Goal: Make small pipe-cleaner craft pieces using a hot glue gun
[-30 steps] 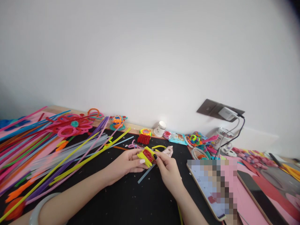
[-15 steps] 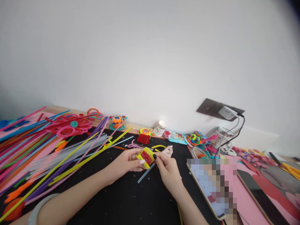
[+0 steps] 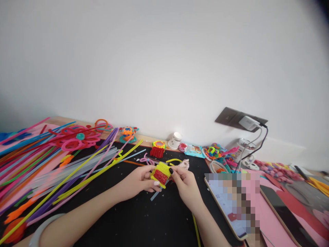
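A small yellow-and-red pipe cleaner piece [image 3: 161, 175] is held up between both hands over the black mat [image 3: 133, 219]. My left hand [image 3: 141, 181] grips its left side, thumb in front and fingers partly hidden behind. On its right edge, my right hand [image 3: 184, 181] pinches with the thumb and forefinger. Beneath the piece, a pale glue stick [image 3: 155, 196] lies on the mat. Just behind the hands are a curved yellow pipe cleaner [image 3: 174, 160], a light patterned item [image 3: 184, 164] and a lilac pipe cleaner bow [image 3: 146, 159].
Many coloured pipe cleaners [image 3: 31, 161] spread over the left side. A red-and-yellow pipe cleaner piece [image 3: 157, 149] and a paper cup [image 3: 175, 141] stand near the wall. At right lie a lit phone [image 3: 223, 209], a dark phone [image 3: 285, 214] and a charger [image 3: 249, 122] in the socket.
The yellow-and-red piece has been turned in the hands, so more of its yellow top strands and red band face me. Both hands stay in nearly the same place.
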